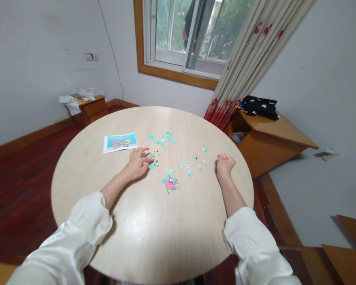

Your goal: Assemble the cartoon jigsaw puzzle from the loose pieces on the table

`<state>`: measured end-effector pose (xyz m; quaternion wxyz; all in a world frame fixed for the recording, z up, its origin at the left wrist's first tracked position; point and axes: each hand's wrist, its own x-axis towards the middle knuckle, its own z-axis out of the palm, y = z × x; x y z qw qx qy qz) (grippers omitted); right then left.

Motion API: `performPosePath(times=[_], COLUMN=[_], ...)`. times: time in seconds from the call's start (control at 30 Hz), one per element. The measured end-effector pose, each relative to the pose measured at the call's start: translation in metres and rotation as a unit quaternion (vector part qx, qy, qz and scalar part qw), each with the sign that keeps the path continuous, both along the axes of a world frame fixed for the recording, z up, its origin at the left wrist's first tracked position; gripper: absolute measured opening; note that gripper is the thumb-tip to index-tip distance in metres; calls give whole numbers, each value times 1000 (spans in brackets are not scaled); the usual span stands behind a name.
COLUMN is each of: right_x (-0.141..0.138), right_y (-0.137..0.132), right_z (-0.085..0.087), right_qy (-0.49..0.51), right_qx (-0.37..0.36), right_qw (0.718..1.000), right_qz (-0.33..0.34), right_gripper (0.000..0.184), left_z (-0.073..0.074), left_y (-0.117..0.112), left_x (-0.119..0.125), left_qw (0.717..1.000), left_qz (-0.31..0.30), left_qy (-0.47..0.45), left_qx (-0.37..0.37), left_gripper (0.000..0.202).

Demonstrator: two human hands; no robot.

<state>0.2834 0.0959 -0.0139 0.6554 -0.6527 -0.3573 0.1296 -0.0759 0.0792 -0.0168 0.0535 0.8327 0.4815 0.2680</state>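
Note:
Small jigsaw pieces lie scattered on a round light-wood table [142,233]. My left hand [137,162] rests flat with fingers stretched out, its fingertips touching a few loose pieces [154,160]. My right hand [224,165] sits on the table as a closed fist near the right rim, nothing visible in it. A partly joined pink and teal cluster [170,183] lies between the hands. More teal pieces [163,138] are grouped farther back, and a few others [194,160] lie toward the right. A printed reference picture [120,142] lies left of the pieces.
A low wooden cabinet [273,138] with folded black dotted cloth [261,107] stands right of the table. A small drawer unit [91,107] with papers stands by the left wall. Window and striped curtain [246,59] are behind.

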Motion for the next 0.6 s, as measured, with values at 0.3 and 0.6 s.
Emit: performPosePath(times=[0.3, 0.6], right_x=[0, 1], right_y=[-1, 1], right_z=[0, -3], right_qy=[3, 3], right_qx=[4, -2], right_qw=[1000, 1000], right_qz=[6, 3], right_gripper=[38, 37], left_z=[-6, -8], left_y=[3, 4], left_x=[-1, 0], left_qw=[1000, 1000], left_qz=[14, 16], left_qy=[-5, -11], left_qx=[5, 7], left_gripper=[37, 17])
